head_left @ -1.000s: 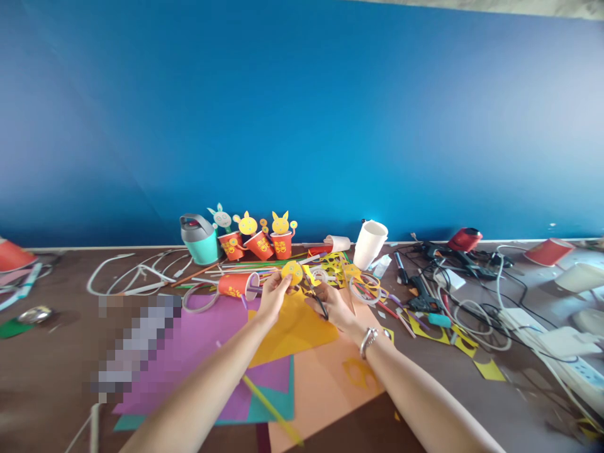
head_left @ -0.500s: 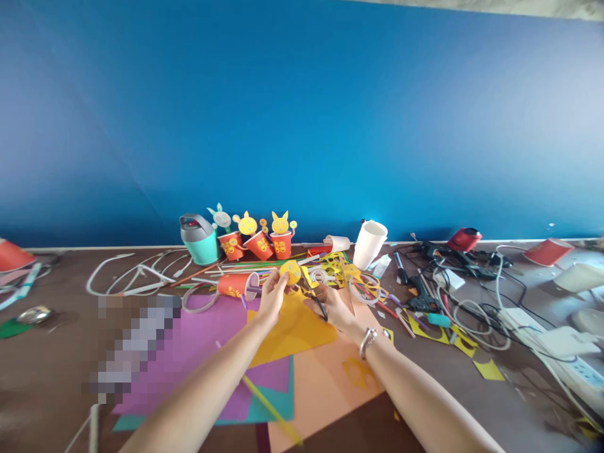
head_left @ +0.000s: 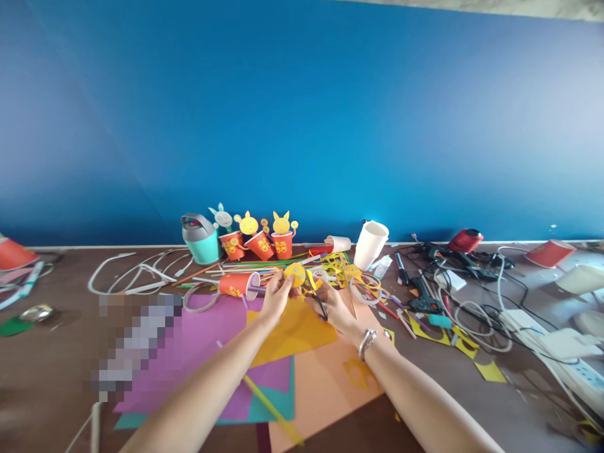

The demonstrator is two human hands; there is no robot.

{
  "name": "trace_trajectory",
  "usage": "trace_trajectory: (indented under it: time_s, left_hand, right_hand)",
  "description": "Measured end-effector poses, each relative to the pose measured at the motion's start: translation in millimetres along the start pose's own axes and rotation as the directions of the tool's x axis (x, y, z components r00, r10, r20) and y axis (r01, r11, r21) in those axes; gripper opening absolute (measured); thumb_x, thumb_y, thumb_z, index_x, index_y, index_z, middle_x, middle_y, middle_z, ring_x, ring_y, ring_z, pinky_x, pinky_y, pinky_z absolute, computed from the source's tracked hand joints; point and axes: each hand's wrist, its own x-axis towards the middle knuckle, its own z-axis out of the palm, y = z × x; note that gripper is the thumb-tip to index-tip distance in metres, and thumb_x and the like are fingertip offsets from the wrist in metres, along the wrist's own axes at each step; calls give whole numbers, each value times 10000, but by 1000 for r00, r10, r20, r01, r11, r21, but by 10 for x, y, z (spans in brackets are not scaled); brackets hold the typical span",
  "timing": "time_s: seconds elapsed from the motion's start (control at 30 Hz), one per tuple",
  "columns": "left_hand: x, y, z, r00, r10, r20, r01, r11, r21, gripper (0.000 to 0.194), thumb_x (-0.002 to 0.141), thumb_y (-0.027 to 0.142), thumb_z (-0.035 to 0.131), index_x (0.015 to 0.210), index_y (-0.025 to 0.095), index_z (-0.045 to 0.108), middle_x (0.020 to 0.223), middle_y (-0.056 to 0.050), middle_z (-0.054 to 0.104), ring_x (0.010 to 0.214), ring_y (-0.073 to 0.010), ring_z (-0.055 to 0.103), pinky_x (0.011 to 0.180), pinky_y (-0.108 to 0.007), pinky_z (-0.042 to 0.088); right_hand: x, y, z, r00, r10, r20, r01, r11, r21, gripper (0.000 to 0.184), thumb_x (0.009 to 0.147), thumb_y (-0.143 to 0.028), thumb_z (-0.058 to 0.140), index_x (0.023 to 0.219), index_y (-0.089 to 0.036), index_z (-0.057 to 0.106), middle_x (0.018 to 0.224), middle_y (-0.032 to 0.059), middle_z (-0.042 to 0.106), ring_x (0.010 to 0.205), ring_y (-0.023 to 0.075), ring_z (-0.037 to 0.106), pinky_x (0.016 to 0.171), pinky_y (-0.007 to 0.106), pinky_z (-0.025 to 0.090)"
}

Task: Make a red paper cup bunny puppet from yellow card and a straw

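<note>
My left hand (head_left: 277, 298) pinches a round yellow paper cutout (head_left: 295, 275) with a face drawn on it, raised over the coloured sheets. Close beside it, my right hand (head_left: 334, 308) is closed around dark-handled scissors (head_left: 321, 304), whose blades point up toward the cutout. A small yellow strip of paper (head_left: 311, 280) shows at the blades; whether it still joins the cutout I cannot tell. Below both hands lies an orange-yellow paper sheet (head_left: 292, 330). To the left, a red paper cup (head_left: 233, 285) rests on its side.
Red cups with paper animal heads (head_left: 282, 244) stand by the wall, next to a teal container (head_left: 202, 244). A tall white cup (head_left: 370, 245) is behind my right hand. Further right are a black glue gun (head_left: 422, 297), cables and a white power strip (head_left: 582, 371). Purple paper (head_left: 202, 346) lies at left.
The yellow cutout has turned and shifted slightly right and down in my left hand. The strip at the scissors now stands farther out from it. My right hand keeps its grip.
</note>
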Motion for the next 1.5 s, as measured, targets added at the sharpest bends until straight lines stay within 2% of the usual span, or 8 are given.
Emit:
trace_trajectory:
  time_s: [0.27, 0.6, 0.8, 1.0, 1.5]
  left_hand:
    - [28, -78, -47, 1000, -2, -8, 2, 1000, -25, 332, 745, 474, 649, 719, 163, 537, 511, 33, 557, 465, -90, 507, 484, -206, 371]
    - [15, -40, -36, 1000, 9, -26, -9, 1000, -17, 326, 766, 467, 635, 708, 160, 543, 501, 33, 540, 474, -75, 469, 487, -193, 342]
    - [29, -43, -51, 999, -9, -48, 8, 1000, -18, 321, 744, 462, 660, 710, 158, 563, 508, 40, 527, 482, -67, 461, 488, -185, 329]
    - [46, -47, -61, 998, -8, -63, 6, 1000, -24, 325, 720, 464, 679, 703, 152, 590, 517, 37, 518, 481, -68, 444, 487, -194, 321]
    - [13, 8, -32, 999, 9, -44, -6, 997, 73, 340, 702, 475, 688, 673, 158, 570, 480, 42, 496, 452, -77, 443, 462, -200, 319]
  right_hand:
    - [21, 44, -46, 999, 6, 33, -6, 1000, -5, 476, 703, -291, 693, 1120, -194, 486, 574, -85, 456, 412, 44, 313, 369, 174, 261]
    - [-12, -105, -20, 998, -5, 60, 9, 998, -64, 387, 705, -336, 670, 1037, -184, 540, 522, -94, 400, 397, 53, 305, 366, 183, 259]
    - [-1, -53, -53, 999, 5, 46, -1, 996, -86, 382, 703, -308, 665, 1029, -181, 511, 549, -94, 408, 400, 49, 311, 371, 182, 237]
    - [-21, -131, -41, 997, -18, 75, 27, 992, -125, 349, 708, -350, 646, 988, -178, 529, 534, -92, 381, 397, 53, 321, 371, 182, 252]
    - [14, 41, -94, 999, 6, 50, -4, 1000, -27, 454, 713, -271, 657, 1139, -184, 527, 528, -93, 415, 401, 53, 347, 365, 165, 282]
